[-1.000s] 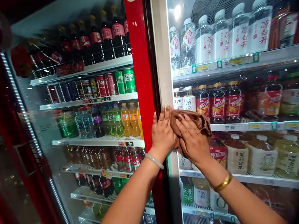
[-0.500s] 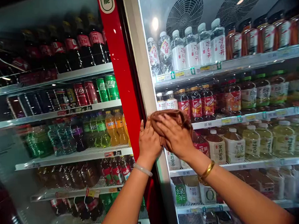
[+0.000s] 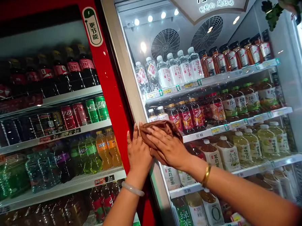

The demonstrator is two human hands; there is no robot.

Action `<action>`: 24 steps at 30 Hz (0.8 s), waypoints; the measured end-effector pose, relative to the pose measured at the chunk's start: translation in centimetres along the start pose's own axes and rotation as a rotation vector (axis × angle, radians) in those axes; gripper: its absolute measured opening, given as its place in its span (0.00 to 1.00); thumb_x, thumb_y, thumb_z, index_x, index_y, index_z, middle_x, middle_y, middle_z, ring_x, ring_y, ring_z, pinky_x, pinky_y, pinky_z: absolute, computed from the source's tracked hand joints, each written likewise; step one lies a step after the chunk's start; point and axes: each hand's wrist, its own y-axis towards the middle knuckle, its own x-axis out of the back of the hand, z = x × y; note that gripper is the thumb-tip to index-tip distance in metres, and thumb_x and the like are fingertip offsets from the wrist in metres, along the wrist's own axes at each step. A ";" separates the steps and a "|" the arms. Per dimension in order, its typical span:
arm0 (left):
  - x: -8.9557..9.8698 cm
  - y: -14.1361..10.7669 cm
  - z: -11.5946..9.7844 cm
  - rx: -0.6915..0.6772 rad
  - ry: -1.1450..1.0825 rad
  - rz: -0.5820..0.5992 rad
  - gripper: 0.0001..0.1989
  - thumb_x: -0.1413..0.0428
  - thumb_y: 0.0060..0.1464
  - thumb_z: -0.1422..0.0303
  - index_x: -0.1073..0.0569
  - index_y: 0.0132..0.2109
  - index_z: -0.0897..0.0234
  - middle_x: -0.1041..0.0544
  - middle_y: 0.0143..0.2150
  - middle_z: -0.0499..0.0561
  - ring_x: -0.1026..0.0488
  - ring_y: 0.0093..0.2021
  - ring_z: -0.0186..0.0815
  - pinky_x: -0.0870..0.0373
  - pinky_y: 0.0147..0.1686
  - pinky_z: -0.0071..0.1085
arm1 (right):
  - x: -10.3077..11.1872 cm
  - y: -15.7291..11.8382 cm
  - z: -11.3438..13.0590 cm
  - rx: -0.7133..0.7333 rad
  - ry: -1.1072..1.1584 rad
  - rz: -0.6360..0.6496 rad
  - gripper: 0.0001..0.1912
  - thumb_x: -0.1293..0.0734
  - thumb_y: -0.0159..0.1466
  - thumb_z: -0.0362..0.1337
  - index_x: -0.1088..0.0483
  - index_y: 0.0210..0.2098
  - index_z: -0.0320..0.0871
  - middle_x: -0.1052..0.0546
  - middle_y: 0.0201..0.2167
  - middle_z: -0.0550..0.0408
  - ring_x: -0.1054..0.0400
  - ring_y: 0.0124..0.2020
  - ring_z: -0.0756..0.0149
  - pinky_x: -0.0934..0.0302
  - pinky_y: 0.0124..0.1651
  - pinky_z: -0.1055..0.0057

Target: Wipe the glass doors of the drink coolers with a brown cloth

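Observation:
My right hand (image 3: pixel 166 147) presses a bunched brown cloth (image 3: pixel 174 127) against the glass near the left edge of the right fridge's door. Its fingers lie long over the cloth, and folds stick out above the hand. My left hand (image 3: pixel 140 153) rests beside it on the beige door frame (image 3: pixel 124 78), fingers extended upward and a little apart, holding nothing. The two hands meet at the left hand's thumb side, where the thumb is partly hidden. A pale bangle (image 3: pixel 132 189) circles my left wrist and a gold bracelet (image 3: pixel 206 175) my right.
The right fridge holds shelves of bottled water (image 3: pixel 172 69) and bottled teas (image 3: pixel 241 106). On the left, a red-framed fridge (image 3: pixel 111 100) contains cola bottles (image 3: pixel 74 72), cans (image 3: pixel 92 109) and orange drinks (image 3: pixel 108 151). A lit sign (image 3: pixel 209 6) and green leaves (image 3: pixel 271 14) are at the top.
The camera view has tilted up and shifted, so the shelves sit lower and further left and the sign shows. Both hands stay together at the door edge, the right still on the cloth.

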 end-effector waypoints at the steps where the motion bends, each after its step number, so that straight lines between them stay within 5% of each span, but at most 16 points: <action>1: 0.2 0.2 0.6 -0.029 0.008 0.000 0.32 0.50 0.67 0.69 0.45 0.75 0.68 0.45 0.77 0.62 0.61 0.79 0.45 0.63 0.78 0.54 | 0.5 -0.4 -0.7 0.138 0.018 0.059 0.33 0.39 0.70 0.32 0.46 0.74 0.44 0.39 0.73 0.49 0.52 0.77 0.62 0.50 0.77 0.50; 4: 0.7 1.9 1.9 -0.093 0.015 0.005 0.30 0.53 0.68 0.71 0.42 0.74 0.69 0.43 0.76 0.60 0.56 0.79 0.43 0.63 0.78 0.49 | 2.7 -0.1 -4.0 0.321 0.017 0.173 0.34 0.39 0.71 0.31 0.48 0.75 0.47 0.38 0.73 0.51 0.48 0.76 0.66 0.41 0.73 0.58; 7: 1.1 6.1 2.6 -0.040 0.031 0.002 0.29 0.55 0.68 0.70 0.41 0.73 0.72 0.44 0.76 0.61 0.52 0.78 0.45 0.59 0.78 0.52 | 3.8 4.5 -6.2 0.166 -0.051 0.110 0.33 0.39 0.70 0.30 0.45 0.74 0.47 0.38 0.73 0.51 0.47 0.76 0.64 0.42 0.74 0.54; 10: 1.4 10.9 3.2 0.019 0.054 0.002 0.31 0.54 0.67 0.68 0.42 0.73 0.75 0.44 0.76 0.65 0.52 0.78 0.50 0.57 0.77 0.57 | 2.8 9.9 -5.6 -0.055 -0.090 -0.033 0.32 0.37 0.68 0.31 0.40 0.71 0.45 0.37 0.73 0.48 0.48 0.76 0.57 0.55 0.79 0.45; 12: 1.6 12.8 3.6 0.036 0.061 -0.010 0.32 0.52 0.67 0.67 0.43 0.74 0.73 0.45 0.77 0.65 0.53 0.79 0.52 0.57 0.76 0.59 | 1.9 11.5 -4.9 -0.118 -0.078 -0.104 0.32 0.37 0.68 0.32 0.40 0.71 0.43 0.39 0.74 0.46 0.49 0.76 0.57 0.56 0.79 0.45; 18: 1.0 12.4 3.9 -0.007 0.018 -0.054 0.30 0.53 0.68 0.68 0.40 0.74 0.71 0.43 0.77 0.62 0.52 0.79 0.47 0.59 0.77 0.54 | 4.6 9.8 -8.3 0.370 -0.064 0.073 0.30 0.39 0.72 0.37 0.42 0.72 0.44 0.34 0.71 0.48 0.41 0.72 0.60 0.39 0.71 0.54; 21: 0.8 12.3 3.6 0.036 0.001 -0.075 0.29 0.55 0.68 0.68 0.39 0.72 0.72 0.43 0.76 0.62 0.51 0.78 0.46 0.61 0.77 0.55 | 6.1 12.5 -10.1 0.200 -0.116 0.064 0.28 0.40 0.72 0.35 0.39 0.71 0.47 0.34 0.71 0.50 0.38 0.70 0.58 0.39 0.70 0.53; 24: 0.8 12.5 3.5 0.039 -0.002 -0.104 0.28 0.55 0.68 0.68 0.36 0.71 0.70 0.41 0.75 0.62 0.50 0.78 0.46 0.62 0.77 0.56 | 5.1 16.1 -9.2 -0.049 -0.114 -0.076 0.29 0.38 0.68 0.33 0.36 0.69 0.40 0.36 0.72 0.45 0.44 0.74 0.54 0.49 0.76 0.49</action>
